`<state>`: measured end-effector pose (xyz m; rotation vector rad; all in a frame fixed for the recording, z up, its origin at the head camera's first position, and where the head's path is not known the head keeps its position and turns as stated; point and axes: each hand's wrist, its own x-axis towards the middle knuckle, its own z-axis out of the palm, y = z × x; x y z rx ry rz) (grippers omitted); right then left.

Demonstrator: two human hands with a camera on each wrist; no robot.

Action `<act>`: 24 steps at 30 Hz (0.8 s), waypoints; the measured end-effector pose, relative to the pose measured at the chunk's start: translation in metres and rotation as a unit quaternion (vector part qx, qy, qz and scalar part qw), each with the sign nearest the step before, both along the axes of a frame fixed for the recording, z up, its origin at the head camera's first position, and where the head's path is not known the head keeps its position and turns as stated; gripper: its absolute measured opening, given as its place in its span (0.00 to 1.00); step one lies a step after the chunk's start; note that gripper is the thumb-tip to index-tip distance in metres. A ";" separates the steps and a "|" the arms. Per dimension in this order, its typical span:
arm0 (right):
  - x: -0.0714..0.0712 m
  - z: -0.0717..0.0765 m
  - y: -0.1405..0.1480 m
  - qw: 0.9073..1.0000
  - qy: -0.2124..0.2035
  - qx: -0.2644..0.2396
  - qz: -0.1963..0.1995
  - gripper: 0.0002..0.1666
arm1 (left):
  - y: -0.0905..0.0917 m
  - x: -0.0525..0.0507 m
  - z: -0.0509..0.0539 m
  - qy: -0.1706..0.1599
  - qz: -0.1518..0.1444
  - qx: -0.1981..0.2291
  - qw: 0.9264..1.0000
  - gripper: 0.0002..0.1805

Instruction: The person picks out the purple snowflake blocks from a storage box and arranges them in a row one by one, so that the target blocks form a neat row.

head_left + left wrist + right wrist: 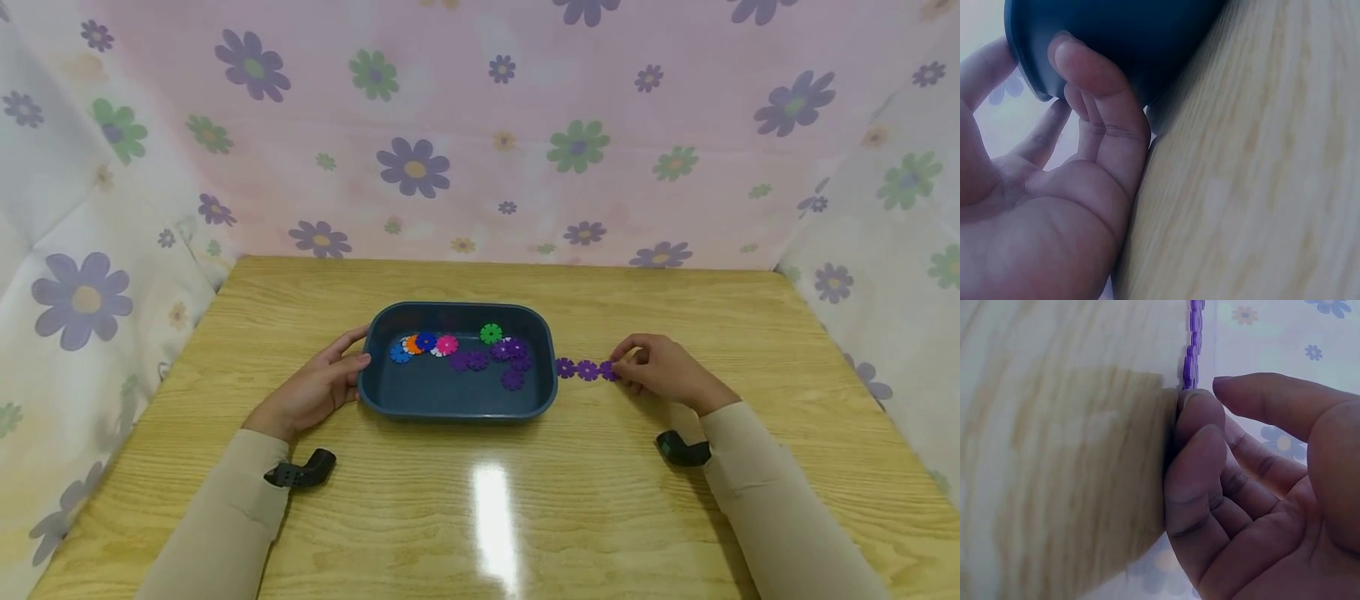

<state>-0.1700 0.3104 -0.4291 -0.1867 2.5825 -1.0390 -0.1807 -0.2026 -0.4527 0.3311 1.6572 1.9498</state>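
My left hand (pixel 315 393) grips the left end of a dark blue tray (pixel 442 402), one digit at the rim and others curled against the outer wall. The left wrist view shows this hand (pixel 1054 206) against the tray (pixel 1129 37). Right of the tray, purple notched discs (pixel 588 370) lie joined in a row on the table. At the row's right end, my right hand (pixel 667 369) touches the last visible disc. In the right wrist view, the thumb of this hand (pixel 1254 494) stands apart from the row (pixel 1191 362); the fingertips partly hide its near end.
Inside the tray lie loose discs: a green one (pixel 491 334), a pink one (pixel 447 345), an orange one (pixel 413 345), blue ones (pixel 401 353) and several purple ones (pixel 513 380). The wooden table (pixel 420 508) meets flowered cloth (pixel 502 208) at the back and sides.
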 end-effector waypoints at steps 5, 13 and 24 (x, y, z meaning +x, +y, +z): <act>0.005 0.008 -0.005 0.999 0.038 0.028 -0.003 0.15 | 0.001 0.002 -0.002 -0.007 0.001 0.003 1.000 0.33; 0.011 0.050 -0.057 0.988 0.153 -0.025 0.009 0.13 | 0.001 0.001 -0.001 -0.001 -0.002 -0.001 1.000 0.33; -0.007 0.065 -0.141 0.975 0.168 -0.038 0.138 0.08 | 0.001 0.000 0.001 -0.001 0.006 0.002 1.000 0.33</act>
